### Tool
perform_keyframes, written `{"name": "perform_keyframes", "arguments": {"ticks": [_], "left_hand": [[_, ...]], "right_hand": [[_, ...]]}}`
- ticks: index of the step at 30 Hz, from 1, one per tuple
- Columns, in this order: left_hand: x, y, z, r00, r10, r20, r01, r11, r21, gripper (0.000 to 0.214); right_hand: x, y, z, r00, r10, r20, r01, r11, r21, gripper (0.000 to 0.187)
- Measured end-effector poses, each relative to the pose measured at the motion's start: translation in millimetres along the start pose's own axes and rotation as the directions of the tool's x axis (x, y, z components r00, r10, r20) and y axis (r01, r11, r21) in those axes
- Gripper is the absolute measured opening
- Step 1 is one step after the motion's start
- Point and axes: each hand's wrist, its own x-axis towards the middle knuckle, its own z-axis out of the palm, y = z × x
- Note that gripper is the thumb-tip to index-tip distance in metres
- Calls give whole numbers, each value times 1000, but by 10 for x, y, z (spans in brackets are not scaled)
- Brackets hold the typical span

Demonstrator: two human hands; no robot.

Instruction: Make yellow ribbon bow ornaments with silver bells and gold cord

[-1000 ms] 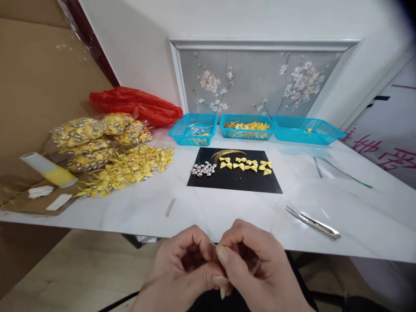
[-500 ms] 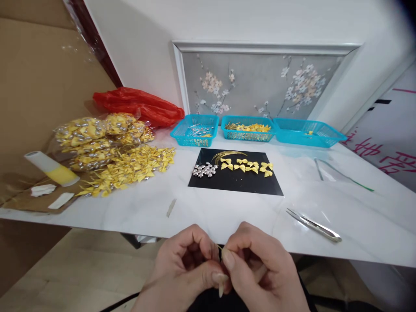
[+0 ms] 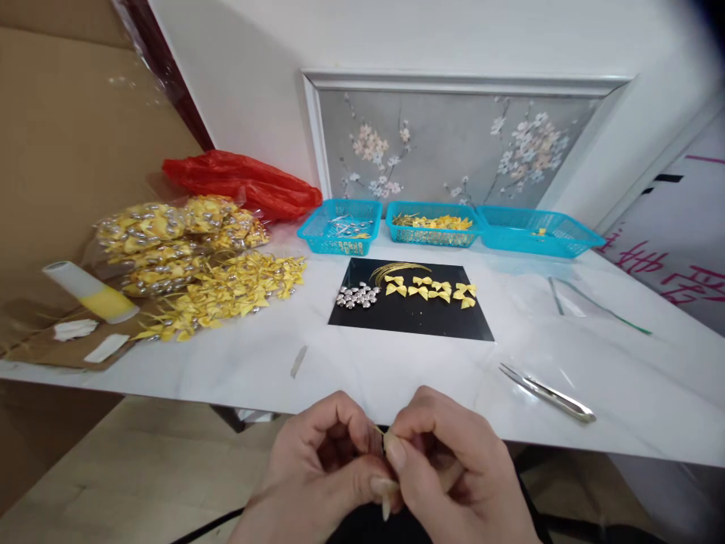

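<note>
My left hand (image 3: 322, 468) and my right hand (image 3: 453, 461) are close together at the table's front edge, both closed in a pinch. A short bit of thin yellow strand (image 3: 379, 429) shows between the fingertips and runs into my right thumb and forefinger. Whatever my left fingers hold is hidden behind them. Beyond the hands lies a black mat (image 3: 396, 321). On it are silver beads (image 3: 358, 296) at the left, a fan of thin yellow strands (image 3: 399, 269) at the back, and several yellow ribbon bows (image 3: 419, 292) in pairs.
Tweezers (image 3: 547, 391) lie at the right front. Along the wall stand three blue baskets (image 3: 340, 243), holding small parts. At left are a pile of yellow bow pieces (image 3: 226, 295), filled clear bags (image 3: 152, 234), a red plastic bag (image 3: 243, 181) and a tube (image 3: 91, 292). A green-tipped strip (image 3: 612, 308) lies right.
The yellow strand shows slightly more and further left between my fingertips. My hands have barely shifted, and the things on the table stay where they were.
</note>
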Motion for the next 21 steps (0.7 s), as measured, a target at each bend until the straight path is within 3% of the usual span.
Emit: {"name": "perform_keyframes", "arguments": {"ticks": [12,17,21], "left_hand": [[-13,14,5,1000,5,1,-5,1000,14,21],[-15,23,8,1000,11,15,-11,1000,22,20],[-4,12,-16,1000,14,-3,-14,999,36,20]], "right_hand": [[9,-28,-4,1000,27,0,-27,1000,12,16],[-19,0,8,996,91,14,-91,994,52,17],[-25,3,17,999,43,4,-43,997,66,18]]}}
